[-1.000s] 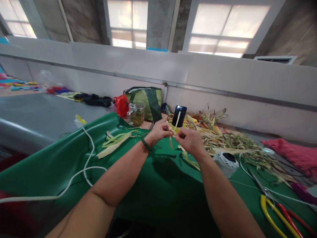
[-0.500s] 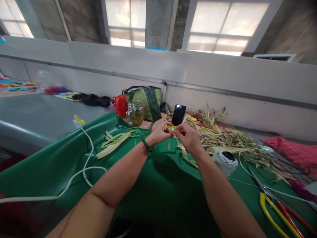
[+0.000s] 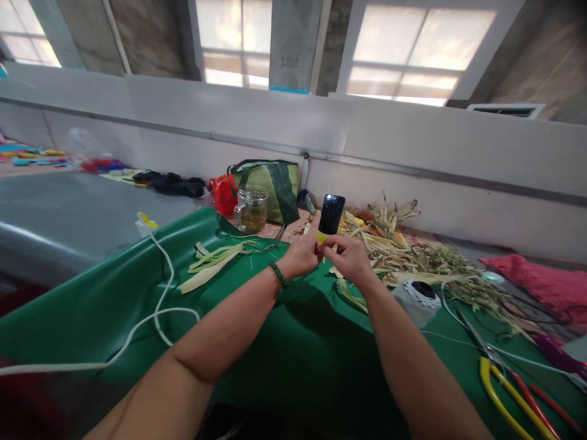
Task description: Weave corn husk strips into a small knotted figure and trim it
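Observation:
My left hand [image 3: 303, 253] and my right hand [image 3: 349, 256] meet over the green table cover [image 3: 257, 342], fingers pinched together on a small yellow-green leaf strip [image 3: 323, 239]. The left index finger points up. A bead bracelet [image 3: 277, 274] circles my left wrist. Pale leaf strips [image 3: 214, 261] lie to the left. A black phone [image 3: 331, 214] stands just behind the hands.
A heap of dried husks and stalks [image 3: 413, 256] spreads to the right. A white lace spool [image 3: 419, 296], scissors and yellow and red handled tools [image 3: 513, 385] lie at right. A glass jar [image 3: 251, 209], green bag [image 3: 273, 183] and white cord [image 3: 156, 305] are at left.
The pale strip that hung below the hands is now hidden between them. Both hands have closed in tighter and my left index finger has lifted.

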`<state>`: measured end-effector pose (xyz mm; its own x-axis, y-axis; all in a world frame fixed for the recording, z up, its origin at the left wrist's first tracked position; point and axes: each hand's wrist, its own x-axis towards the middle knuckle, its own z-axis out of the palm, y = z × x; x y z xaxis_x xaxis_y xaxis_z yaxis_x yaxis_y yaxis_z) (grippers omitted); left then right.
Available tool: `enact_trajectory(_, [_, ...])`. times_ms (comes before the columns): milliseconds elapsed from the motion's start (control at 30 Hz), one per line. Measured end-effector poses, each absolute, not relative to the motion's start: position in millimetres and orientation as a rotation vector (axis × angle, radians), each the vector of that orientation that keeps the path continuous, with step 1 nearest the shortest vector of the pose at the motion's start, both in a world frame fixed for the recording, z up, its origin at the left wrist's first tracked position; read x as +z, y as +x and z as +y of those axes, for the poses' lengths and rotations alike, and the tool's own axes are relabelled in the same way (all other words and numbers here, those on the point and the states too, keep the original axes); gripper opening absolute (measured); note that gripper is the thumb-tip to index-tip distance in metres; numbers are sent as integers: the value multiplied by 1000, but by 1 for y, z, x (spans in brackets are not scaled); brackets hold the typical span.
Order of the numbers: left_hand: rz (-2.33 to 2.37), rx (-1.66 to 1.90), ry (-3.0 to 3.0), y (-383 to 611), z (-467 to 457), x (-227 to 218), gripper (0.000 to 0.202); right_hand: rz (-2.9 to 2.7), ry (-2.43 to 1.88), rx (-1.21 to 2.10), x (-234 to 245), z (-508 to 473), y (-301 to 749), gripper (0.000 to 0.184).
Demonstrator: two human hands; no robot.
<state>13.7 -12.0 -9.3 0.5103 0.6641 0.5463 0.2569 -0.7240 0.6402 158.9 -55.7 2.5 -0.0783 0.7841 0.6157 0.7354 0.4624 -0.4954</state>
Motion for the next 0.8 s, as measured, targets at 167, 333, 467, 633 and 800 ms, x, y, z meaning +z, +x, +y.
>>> enact_trajectory(167, [736, 1023, 2329, 16, -11, -13, 48, -1730, -1156, -191, 7, -61, 157, 21])
enact_trajectory(333, [623, 860, 2552, 28, -11, -21, 25, -1658, -954, -319, 13, -67, 150, 19])
enact_trajectory(467, [538, 786, 2401, 29, -13, -19, 30, -1527, -932, -382, 17, -69, 153, 19])
enact_trajectory(633, [481, 741, 1820, 16, -5, -10, 26, -1307, -1073, -301, 18, -64, 167, 28])
enact_trajectory(800, [519, 780, 1590, 11, -3, -6, 34, -1503, -1288, 351, 10, -52, 167, 44])
